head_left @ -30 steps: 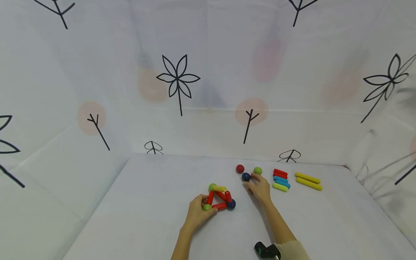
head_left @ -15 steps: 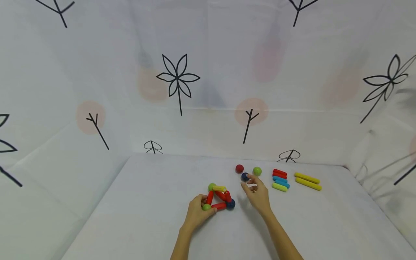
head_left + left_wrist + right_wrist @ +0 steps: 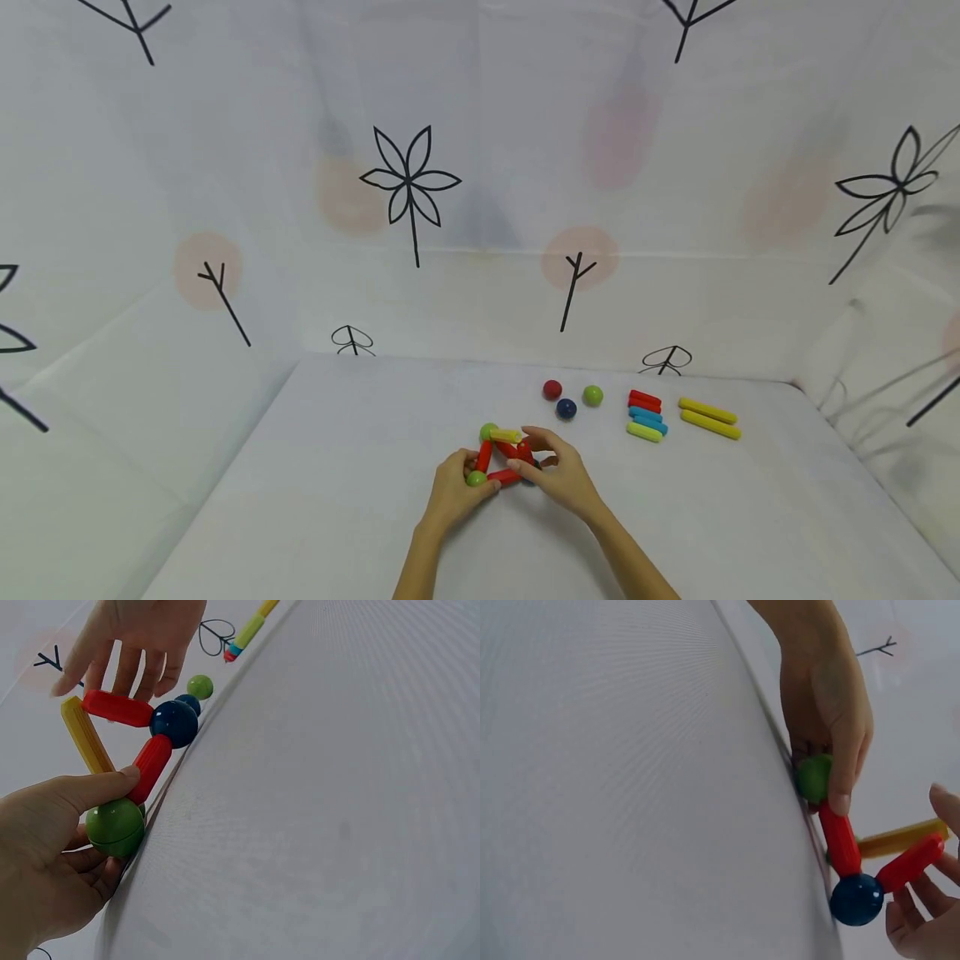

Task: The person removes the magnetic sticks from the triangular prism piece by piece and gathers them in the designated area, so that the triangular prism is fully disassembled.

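A triangular magnetic-stick frame lies on the table, with red sticks (image 3: pixel 504 476) joining two green balls and a dark blue ball (image 3: pixel 174 724). One red stick (image 3: pixel 911 863) rises from the blue ball, and a yellow stick (image 3: pixel 506 436) slants up from the rear green ball (image 3: pixel 488 432). My left hand (image 3: pixel 457 490) pinches the near green ball (image 3: pixel 116 827), its thumb along the adjoining red stick. Around the raised red stick, my right hand (image 3: pixel 561 477) has its thumb and fingers spread. In both wrist views the thumb stands apart from that stick; fingertip contact behind it is unclear.
Behind the frame sit a loose red ball (image 3: pixel 552 390), a dark blue ball (image 3: pixel 566 409) and a green ball (image 3: pixel 592 396). Further right are short red, blue (image 3: pixel 648 419) and lime sticks, then two long yellow sticks (image 3: pixel 710 423). A patterned white cloth hangs behind.
My right hand has left the loose dark blue ball and come left and nearer, to the frame's raised red stick. The loose ball stays on the table. My left hand keeps its hold.
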Action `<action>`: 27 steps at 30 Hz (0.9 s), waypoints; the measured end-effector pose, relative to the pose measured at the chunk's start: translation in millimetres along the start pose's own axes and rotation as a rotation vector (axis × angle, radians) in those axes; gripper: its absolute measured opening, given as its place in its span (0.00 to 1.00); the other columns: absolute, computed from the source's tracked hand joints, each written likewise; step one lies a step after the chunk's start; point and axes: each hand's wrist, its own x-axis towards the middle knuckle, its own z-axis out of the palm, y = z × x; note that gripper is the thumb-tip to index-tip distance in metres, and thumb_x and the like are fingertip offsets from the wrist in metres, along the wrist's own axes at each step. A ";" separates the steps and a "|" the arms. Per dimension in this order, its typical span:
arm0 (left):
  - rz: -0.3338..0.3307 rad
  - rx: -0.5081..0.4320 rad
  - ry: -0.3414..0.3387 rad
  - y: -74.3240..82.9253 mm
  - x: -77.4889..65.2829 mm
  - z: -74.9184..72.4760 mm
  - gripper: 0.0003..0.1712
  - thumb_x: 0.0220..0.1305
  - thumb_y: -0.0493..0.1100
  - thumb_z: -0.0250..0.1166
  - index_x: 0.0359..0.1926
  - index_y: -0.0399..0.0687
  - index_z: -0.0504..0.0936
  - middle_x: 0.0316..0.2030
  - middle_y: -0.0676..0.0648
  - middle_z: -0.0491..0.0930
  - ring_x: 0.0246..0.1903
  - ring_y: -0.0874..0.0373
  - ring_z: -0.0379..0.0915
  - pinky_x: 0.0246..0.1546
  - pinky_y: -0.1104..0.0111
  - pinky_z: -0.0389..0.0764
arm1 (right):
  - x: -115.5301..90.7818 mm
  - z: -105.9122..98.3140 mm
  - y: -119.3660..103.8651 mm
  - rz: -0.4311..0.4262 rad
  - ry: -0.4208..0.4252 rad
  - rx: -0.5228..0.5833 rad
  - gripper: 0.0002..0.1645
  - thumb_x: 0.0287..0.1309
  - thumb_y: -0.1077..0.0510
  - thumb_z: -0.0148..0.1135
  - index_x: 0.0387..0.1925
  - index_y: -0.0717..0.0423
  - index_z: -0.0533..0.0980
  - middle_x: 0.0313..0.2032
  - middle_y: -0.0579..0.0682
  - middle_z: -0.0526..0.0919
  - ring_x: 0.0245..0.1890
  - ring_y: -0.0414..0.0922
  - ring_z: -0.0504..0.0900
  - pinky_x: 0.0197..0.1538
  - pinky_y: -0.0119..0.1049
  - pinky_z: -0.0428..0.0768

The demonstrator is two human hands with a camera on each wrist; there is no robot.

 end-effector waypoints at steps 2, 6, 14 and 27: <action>-0.001 -0.001 -0.002 0.2 -0.3 -0.3 0.27 0.46 0.43 0.74 0.44 0.31 0.76 0.31 0.48 0.76 0.31 0.61 0.69 0.31 0.73 0.73 | -0.3 3.0 1.7 -0.006 -0.007 -0.001 0.30 0.47 0.55 0.72 0.53 0.60 0.75 0.41 0.48 0.82 0.43 0.46 0.77 0.41 0.35 0.78; -0.001 -0.002 -0.001 -0.6 -0.1 0.1 0.27 0.46 0.43 0.74 0.44 0.31 0.76 0.31 0.48 0.76 0.31 0.61 0.69 0.31 0.73 0.73 | 0.1 7.1 3.5 -0.031 0.033 -0.006 0.23 0.49 0.60 0.70 0.48 0.61 0.77 0.38 0.47 0.83 0.40 0.45 0.78 0.37 0.32 0.78; 0.002 0.010 0.002 -1.0 1.0 0.1 0.27 0.45 0.43 0.75 0.43 0.31 0.77 0.31 0.48 0.76 0.31 0.62 0.68 0.31 0.74 0.71 | -1.1 3.6 3.5 -0.073 0.083 -0.062 0.14 0.49 0.66 0.68 0.41 0.59 0.80 0.33 0.45 0.83 0.35 0.42 0.80 0.34 0.30 0.78; 0.016 0.046 0.002 -0.3 0.5 -3.5 0.23 0.47 0.42 0.74 0.44 0.34 0.80 0.32 0.49 0.78 0.32 0.60 0.69 0.34 0.71 0.73 | -12.2 -23.5 16.3 0.081 0.056 -0.027 0.15 0.53 0.63 0.67 0.44 0.61 0.78 0.35 0.47 0.83 0.35 0.41 0.81 0.40 0.26 0.78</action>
